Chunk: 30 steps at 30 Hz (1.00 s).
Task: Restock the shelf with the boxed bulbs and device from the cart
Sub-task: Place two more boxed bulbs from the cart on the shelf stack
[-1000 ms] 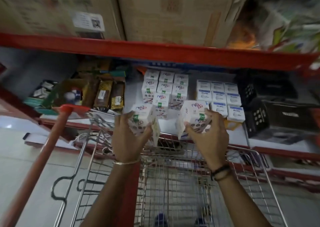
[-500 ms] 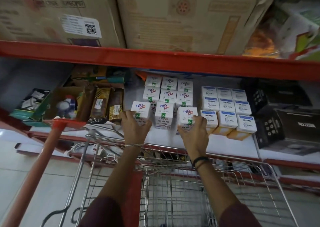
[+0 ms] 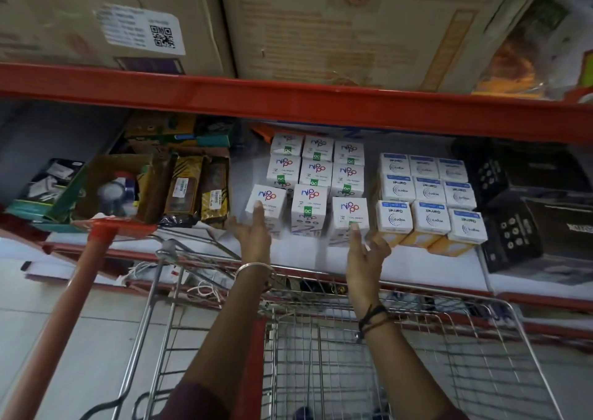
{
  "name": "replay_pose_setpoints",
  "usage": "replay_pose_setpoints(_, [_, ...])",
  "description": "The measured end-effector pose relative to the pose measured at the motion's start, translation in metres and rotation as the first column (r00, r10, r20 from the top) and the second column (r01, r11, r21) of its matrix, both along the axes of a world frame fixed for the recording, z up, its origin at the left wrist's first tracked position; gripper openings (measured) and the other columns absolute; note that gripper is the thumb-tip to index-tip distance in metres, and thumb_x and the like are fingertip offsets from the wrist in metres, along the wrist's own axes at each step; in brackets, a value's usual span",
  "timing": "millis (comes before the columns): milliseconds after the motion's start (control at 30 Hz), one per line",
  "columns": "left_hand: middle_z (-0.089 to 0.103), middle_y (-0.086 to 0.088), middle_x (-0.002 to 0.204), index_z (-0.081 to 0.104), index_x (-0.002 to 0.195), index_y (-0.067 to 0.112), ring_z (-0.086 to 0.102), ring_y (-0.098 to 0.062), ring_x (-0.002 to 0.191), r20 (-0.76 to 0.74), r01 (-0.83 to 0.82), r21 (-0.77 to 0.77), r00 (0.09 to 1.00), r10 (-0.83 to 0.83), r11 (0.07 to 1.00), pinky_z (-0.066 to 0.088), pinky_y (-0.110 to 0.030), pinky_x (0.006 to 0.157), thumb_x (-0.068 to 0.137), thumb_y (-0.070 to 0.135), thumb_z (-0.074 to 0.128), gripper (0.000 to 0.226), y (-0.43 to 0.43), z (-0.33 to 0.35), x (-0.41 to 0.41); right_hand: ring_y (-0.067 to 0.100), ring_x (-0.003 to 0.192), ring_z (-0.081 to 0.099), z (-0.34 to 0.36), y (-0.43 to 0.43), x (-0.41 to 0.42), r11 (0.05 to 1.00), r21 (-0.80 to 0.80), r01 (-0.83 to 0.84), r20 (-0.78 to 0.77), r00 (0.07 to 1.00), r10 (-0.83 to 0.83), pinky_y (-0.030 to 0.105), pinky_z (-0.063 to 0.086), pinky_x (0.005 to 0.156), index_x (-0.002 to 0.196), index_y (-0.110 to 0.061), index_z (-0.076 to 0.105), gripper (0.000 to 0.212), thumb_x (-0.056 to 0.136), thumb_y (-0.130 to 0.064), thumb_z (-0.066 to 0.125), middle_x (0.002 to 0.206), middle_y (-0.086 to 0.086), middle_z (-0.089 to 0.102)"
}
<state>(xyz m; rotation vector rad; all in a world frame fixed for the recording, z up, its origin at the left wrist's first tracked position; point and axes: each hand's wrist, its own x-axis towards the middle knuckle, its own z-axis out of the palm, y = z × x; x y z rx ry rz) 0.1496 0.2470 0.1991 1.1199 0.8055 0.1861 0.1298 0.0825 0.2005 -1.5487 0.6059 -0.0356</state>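
Observation:
White Nippo bulb boxes stand in rows on the white shelf. The front-left box and the front-right box sit on the shelf beside a middle box. My left hand is spread open, one fingertip touching the front-left box. Fingers apart as well, my right hand touches the front-right box with a fingertip. Neither hand grips anything. The wire cart stands below my arms; no box shows in the part I see.
White Wipro Garnet boxes stand right of the Nippo rows. Black boxed devices fill the shelf's right end. Brown packets and an open carton lie left. A red beam carrying large cartons hangs overhead. The cart's red handle runs down-left.
Both hands carried a Nippo box each from above the cart to the shelf's front row, set them down and opened, now only fingertips touching.

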Motion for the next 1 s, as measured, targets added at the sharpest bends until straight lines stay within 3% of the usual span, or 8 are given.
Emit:
replay_pose_setpoints(67, [0.046, -0.008, 0.139, 0.021, 0.143, 0.018, 0.046, -0.028, 0.123, -0.028, -0.021, -0.242, 1.000, 0.014, 0.970, 0.041, -0.049, 0.100, 0.084, 0.046, 0.057, 0.075, 0.006, -0.005, 0.011, 0.013, 0.110, 0.041, -0.003, -0.001, 0.008, 0.961, 0.272, 0.057, -0.164, 0.986, -0.012, 0.032, 0.039, 0.097, 0.143, -0.011, 0.023, 0.079, 0.085, -0.053, 0.055, 0.124, -0.002, 0.034])
replay_pose_setpoints(133, [0.056, -0.014, 0.124, 0.038, 0.136, 0.009, 0.056, -0.030, 0.107, -0.018, -0.001, -0.263, 1.000, -0.004, 0.965, 0.048, -0.047, 0.088, 0.089, 0.040, 0.052, 0.057, 0.007, -0.004, 0.016, 0.014, 0.088, 0.045, -0.008, -0.004, 0.016, 0.893, 0.442, 0.083, -0.236, 0.971, 0.027, 0.027, 0.046, 0.081, 0.143, -0.010, 0.029, 0.083, 0.080, -0.058, 0.058, 0.113, 0.004, 0.042])
replay_pose_setpoints(233, [0.059, -0.016, 0.110, 0.049, 0.127, 0.004, 0.060, -0.025, 0.084, 0.004, 0.039, -0.212, 0.999, -0.039, 0.977, 0.050, -0.037, 0.069, 0.093, 0.029, 0.048, 0.042, 0.006, -0.003, 0.021, 0.013, 0.071, 0.046, -0.004, -0.007, 0.022, 0.845, 0.530, 0.070, -0.220, 0.974, 0.057, 0.025, 0.046, 0.066, 0.125, -0.011, 0.051, 0.059, 0.083, -0.052, 0.059, 0.094, 0.009, 0.051])
replay_pose_setpoints(333, [0.060, -0.015, 0.110, 0.047, 0.126, 0.004, 0.059, -0.025, 0.090, -0.012, 0.068, -0.204, 0.997, -0.072, 0.977, 0.051, -0.033, 0.065, 0.092, 0.030, 0.049, 0.043, 0.006, -0.007, 0.024, 0.014, 0.069, 0.050, 0.001, -0.009, 0.029, 0.819, 0.572, 0.048, -0.187, 0.980, 0.073, 0.030, 0.050, 0.074, 0.113, -0.016, 0.057, 0.040, 0.086, -0.045, 0.059, 0.078, 0.004, 0.053])
replay_pose_setpoints(467, [0.057, -0.017, 0.118, 0.041, 0.129, 0.003, 0.058, -0.023, 0.092, -0.041, 0.105, -0.189, 0.993, -0.115, 0.976, 0.052, -0.031, 0.062, 0.092, 0.030, 0.049, 0.047, 0.001, -0.009, 0.029, 0.014, 0.068, 0.049, 0.004, -0.004, 0.034, 0.797, 0.599, 0.073, -0.196, 0.979, 0.057, 0.030, 0.050, 0.077, 0.091, -0.021, 0.059, 0.018, 0.086, -0.038, 0.061, 0.076, 0.004, 0.050])
replay_pose_setpoints(633, [0.056, -0.019, 0.126, 0.042, 0.127, 0.004, 0.056, -0.030, 0.108, -0.079, 0.115, -0.167, 0.988, -0.129, 0.979, 0.051, -0.036, 0.070, 0.088, 0.035, 0.052, 0.050, 0.000, -0.010, 0.034, 0.014, 0.071, 0.051, 0.007, 0.005, 0.035, 0.805, 0.591, 0.062, -0.184, 0.981, 0.060, 0.029, 0.050, 0.078, 0.081, -0.019, 0.058, 0.019, 0.086, -0.037, 0.062, 0.078, 0.004, 0.053])
replay_pose_setpoints(767, [0.057, -0.015, 0.109, 0.043, 0.125, 0.000, 0.056, -0.025, 0.093, -0.079, 0.127, -0.137, 0.987, -0.139, 0.982, 0.050, -0.033, 0.067, 0.090, 0.033, 0.050, 0.048, 0.000, -0.012, 0.038, 0.014, 0.070, 0.052, 0.006, 0.005, 0.035, 0.815, 0.575, 0.067, -0.208, 0.976, 0.067, 0.028, 0.051, 0.078, 0.084, -0.018, 0.058, 0.022, 0.084, -0.040, 0.064, 0.077, 0.005, 0.052])
replay_pose_setpoints(1000, [0.055, -0.017, 0.108, 0.044, 0.125, 0.004, 0.054, -0.030, 0.096, -0.088, 0.149, -0.139, 0.983, -0.162, 0.979, 0.051, -0.033, 0.066, 0.085, 0.043, 0.056, 0.057, 0.002, -0.013, 0.034, 0.013, 0.073, 0.054, 0.005, 0.001, 0.031, 0.834, 0.551, 0.004, -0.199, 0.972, 0.127, 0.027, 0.051, 0.076, 0.091, -0.021, 0.059, 0.032, 0.079, -0.049, 0.065, 0.096, 0.008, 0.056])
